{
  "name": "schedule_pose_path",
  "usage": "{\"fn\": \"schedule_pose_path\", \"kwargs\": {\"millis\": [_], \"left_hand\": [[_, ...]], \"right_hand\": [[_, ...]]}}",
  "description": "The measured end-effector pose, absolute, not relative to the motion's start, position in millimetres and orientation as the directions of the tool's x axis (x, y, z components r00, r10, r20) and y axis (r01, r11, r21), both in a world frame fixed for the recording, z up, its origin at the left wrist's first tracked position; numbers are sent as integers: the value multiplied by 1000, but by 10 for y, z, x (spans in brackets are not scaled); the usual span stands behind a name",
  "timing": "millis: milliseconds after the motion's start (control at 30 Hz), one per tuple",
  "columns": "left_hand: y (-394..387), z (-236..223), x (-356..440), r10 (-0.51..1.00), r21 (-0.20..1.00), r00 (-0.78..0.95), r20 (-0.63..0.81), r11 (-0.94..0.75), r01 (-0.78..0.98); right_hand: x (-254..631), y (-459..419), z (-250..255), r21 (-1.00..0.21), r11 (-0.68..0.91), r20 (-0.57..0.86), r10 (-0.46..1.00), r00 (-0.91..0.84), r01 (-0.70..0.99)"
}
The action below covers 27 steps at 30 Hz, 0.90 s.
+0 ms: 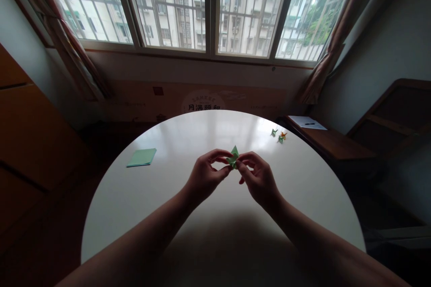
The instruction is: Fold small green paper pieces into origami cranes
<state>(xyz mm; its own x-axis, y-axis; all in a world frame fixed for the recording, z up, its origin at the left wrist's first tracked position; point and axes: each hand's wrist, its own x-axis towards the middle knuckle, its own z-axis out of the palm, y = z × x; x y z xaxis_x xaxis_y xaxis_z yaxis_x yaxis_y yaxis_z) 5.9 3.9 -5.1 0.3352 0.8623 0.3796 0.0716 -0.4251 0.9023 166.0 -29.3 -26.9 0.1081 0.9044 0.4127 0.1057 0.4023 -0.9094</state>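
A small piece of folded green paper [234,154] is held up over the middle of the table, one pointed tip standing upward. My left hand [209,171] pinches its left side between thumb and fingers. On the other side, my right hand [257,172] grips the lower right part with thumb and forefinger. The fingers cover much of the paper, so its full shape is hidden. To the left lies a stack of square green paper sheets [142,157]. Three little folded paper figures, among them an orange and green one [283,135], sit at the far right.
The round white table [134,215] has its curved edge all about my arms. Beyond its right side stands a wooden bench [332,143] bearing a white sheet with a pen [310,123]. Barred windows and a low wall are behind the table.
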Motion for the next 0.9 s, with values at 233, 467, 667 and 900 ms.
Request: {"fn": "schedule_pose_path", "kwargs": {"millis": [233,467,667,900], "left_hand": [[26,-23,62,896,938,306,323,-345,20],[25,-12,20,899,943,297,321,-332,-17],[23,-7,27,904,939,259,341,-342,-44],[14,-7,43,909,942,249,334,-330,-60]], "right_hand": [[1623,-338,-250,-887,442,451,891,47,135],[1659,-316,-227,-896,428,423,904,64,-118],[1661,-292,-242,-911,360,356,933,59,-200],[1657,-309,-255,-897,392,391,919,46,-206]]}}
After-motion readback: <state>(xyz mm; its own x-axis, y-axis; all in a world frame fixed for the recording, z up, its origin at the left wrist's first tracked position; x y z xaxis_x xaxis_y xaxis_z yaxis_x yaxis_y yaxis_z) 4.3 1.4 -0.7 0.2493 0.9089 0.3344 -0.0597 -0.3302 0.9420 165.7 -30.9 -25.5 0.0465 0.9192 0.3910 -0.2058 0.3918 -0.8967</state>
